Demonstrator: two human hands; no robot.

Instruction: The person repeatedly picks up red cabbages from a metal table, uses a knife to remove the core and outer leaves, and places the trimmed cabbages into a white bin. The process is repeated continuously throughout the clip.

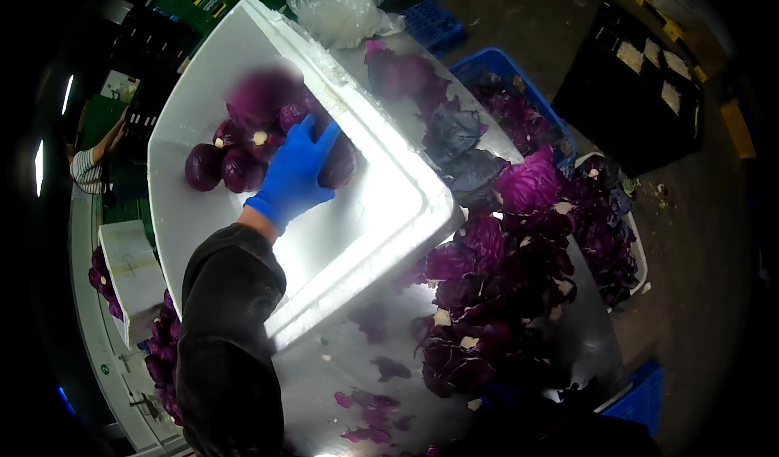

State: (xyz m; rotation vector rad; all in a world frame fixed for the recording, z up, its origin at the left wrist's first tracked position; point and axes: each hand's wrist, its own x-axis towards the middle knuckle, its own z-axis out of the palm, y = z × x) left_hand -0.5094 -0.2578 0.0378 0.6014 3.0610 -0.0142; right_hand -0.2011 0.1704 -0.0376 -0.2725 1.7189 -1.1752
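Note:
My left hand (298, 168), in a blue glove, reaches into a white foam box (395, 177). Its spread fingers and thumb curve around a red cabbage (339, 163) near the box's inner wall; the palm side is hidden. Several more red cabbages (204, 166) lie beside it in the box, some with pale cut stems showing. A blurred patch covers the upper ones. At the lower right, a dim blue patch (502, 395) beside a dark sleeve appears to be my right hand, mostly lost in shadow. Loose red cabbage leaves (475, 335) are heaped just above it on the metal table (341, 372).
A blue crate (508, 61) and a pale-rimmed bin (639, 256) hold leaves beyond the table's edge. A clear plastic bag (341, 6) sits at the top. Another white box (129, 268) and cabbages stand left. Another person's arm (109, 137) shows far left.

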